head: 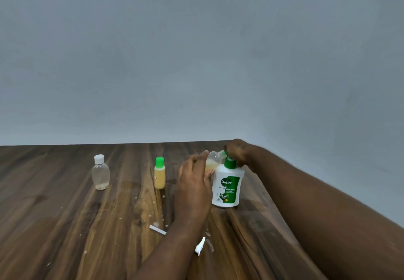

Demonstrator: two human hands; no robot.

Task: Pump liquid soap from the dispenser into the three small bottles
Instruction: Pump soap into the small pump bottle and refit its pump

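A white soap dispenser [227,184] with a green pump stands on the wooden table [65,225]. My right hand [237,150] rests on top of its pump head. My left hand [193,177] grips a small clear bottle [213,159], tilted with its mouth against the pump nozzle; yellowish soap lies in its lower part. To the left a small bottle with a green cap [159,173] stands full of yellow soap. Farther left stands a clear bottle with a white cap [100,172], nearly empty.
A white cap [200,247] lies on the table near my left forearm, and a small white strip [157,230] lies left of it. Small drops and specks dot the wood. A grey wall rises behind the table's far edge.
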